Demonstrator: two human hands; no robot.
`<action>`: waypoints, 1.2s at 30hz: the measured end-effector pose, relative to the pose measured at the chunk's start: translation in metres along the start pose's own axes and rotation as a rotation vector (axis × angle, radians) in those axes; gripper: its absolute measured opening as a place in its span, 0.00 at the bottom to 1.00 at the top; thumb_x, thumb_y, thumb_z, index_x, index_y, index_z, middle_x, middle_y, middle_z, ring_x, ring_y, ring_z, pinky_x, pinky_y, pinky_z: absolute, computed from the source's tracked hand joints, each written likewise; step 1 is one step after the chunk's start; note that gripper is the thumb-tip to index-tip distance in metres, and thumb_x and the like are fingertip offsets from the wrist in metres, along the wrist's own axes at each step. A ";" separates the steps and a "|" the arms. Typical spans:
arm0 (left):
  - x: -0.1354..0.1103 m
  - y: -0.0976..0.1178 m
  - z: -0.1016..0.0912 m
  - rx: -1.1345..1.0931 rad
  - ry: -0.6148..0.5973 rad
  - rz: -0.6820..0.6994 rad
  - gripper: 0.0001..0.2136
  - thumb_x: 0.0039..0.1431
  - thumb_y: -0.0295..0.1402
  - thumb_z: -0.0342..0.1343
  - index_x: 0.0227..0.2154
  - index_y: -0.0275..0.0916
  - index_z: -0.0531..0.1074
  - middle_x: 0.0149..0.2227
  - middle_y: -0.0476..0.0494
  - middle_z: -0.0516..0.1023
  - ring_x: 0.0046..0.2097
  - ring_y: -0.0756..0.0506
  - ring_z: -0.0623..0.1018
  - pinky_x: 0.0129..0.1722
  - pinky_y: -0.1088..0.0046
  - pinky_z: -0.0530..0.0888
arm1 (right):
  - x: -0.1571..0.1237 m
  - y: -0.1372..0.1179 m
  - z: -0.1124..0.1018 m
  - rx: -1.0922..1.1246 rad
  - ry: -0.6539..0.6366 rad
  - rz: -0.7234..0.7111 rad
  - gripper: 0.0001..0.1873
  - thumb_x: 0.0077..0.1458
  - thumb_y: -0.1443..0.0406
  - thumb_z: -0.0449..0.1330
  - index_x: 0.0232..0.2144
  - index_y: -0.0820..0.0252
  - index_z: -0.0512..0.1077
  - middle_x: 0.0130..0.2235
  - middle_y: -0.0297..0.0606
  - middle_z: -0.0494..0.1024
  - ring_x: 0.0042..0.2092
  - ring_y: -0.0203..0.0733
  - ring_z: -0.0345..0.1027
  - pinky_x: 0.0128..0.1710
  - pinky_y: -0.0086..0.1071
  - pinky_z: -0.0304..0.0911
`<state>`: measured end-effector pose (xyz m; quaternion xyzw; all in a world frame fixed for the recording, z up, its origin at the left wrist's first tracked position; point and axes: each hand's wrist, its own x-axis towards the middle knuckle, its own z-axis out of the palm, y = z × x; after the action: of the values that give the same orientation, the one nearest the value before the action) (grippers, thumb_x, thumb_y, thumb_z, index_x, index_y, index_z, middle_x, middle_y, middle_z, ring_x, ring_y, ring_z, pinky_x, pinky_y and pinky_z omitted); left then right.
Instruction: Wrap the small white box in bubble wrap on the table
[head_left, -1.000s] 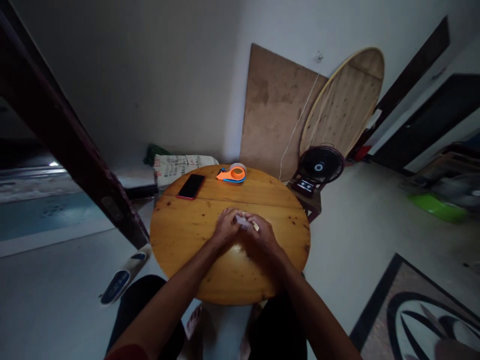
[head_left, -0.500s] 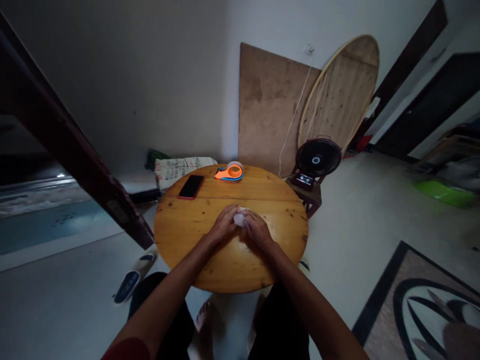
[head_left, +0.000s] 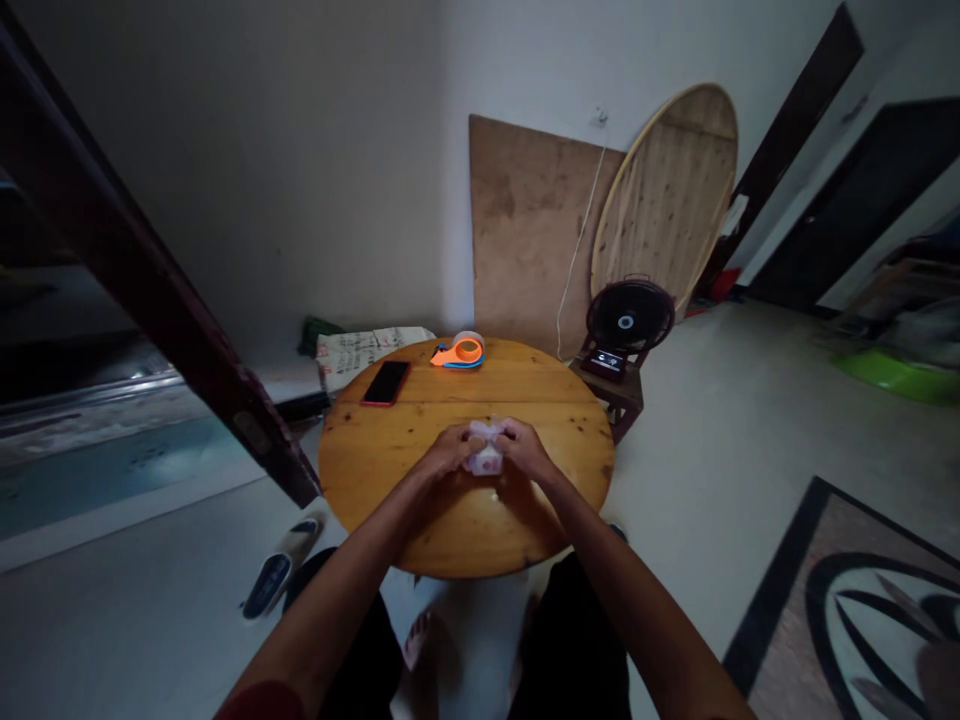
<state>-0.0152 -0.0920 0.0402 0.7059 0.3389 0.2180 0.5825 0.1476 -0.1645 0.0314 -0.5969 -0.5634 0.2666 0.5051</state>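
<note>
Both my hands meet over the middle of a round wooden table (head_left: 375,470). My left hand (head_left: 450,449) and my right hand (head_left: 523,448) are closed on a small pale pinkish-white object (head_left: 486,458), held between them just above the tabletop. What the object is I cannot make out; the fingers hide its top. Farther back on the table lie a dark phone with a red edge (head_left: 386,382) and an orange tape dispenser (head_left: 460,351) with a roll of clear tape.
A small black fan (head_left: 628,317) stands on a stool right of the table. A plywood board (head_left: 525,230) and a round wooden tabletop (head_left: 664,195) lean on the wall. A printed sack (head_left: 360,348) lies behind the table, a slipper (head_left: 281,568) on the floor left, a patterned rug (head_left: 862,610) right.
The hands have lifted slightly and parted, so the pale object now shows between them. The view has shifted a little to the left and down.
</note>
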 end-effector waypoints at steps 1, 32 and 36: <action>0.003 0.001 0.000 0.038 0.027 -0.016 0.13 0.50 0.36 0.56 0.35 0.32 0.75 0.23 0.48 0.74 0.21 0.52 0.69 0.21 0.77 0.64 | 0.001 0.000 0.000 0.087 -0.012 0.046 0.06 0.46 0.62 0.59 0.26 0.60 0.68 0.26 0.31 0.72 0.29 0.36 0.65 0.29 0.28 0.61; 0.007 -0.023 -0.011 -0.277 -0.045 0.098 0.24 0.47 0.45 0.64 0.43 0.33 0.76 0.41 0.40 0.80 0.38 0.47 0.77 0.42 0.71 0.71 | -0.004 0.017 0.012 0.082 -0.039 0.028 0.19 0.48 0.59 0.62 0.43 0.60 0.75 0.42 0.42 0.79 0.42 0.44 0.72 0.44 0.37 0.67; 0.011 -0.026 -0.010 -0.268 -0.053 0.139 0.21 0.49 0.44 0.62 0.43 0.33 0.76 0.40 0.40 0.80 0.38 0.47 0.77 0.41 0.72 0.71 | -0.006 0.017 0.014 0.014 0.006 -0.056 0.16 0.51 0.60 0.60 0.42 0.58 0.76 0.45 0.43 0.78 0.46 0.44 0.71 0.48 0.38 0.65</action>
<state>-0.0208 -0.0748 0.0160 0.6491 0.2415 0.2825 0.6637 0.1408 -0.1638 0.0102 -0.5780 -0.5767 0.2543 0.5183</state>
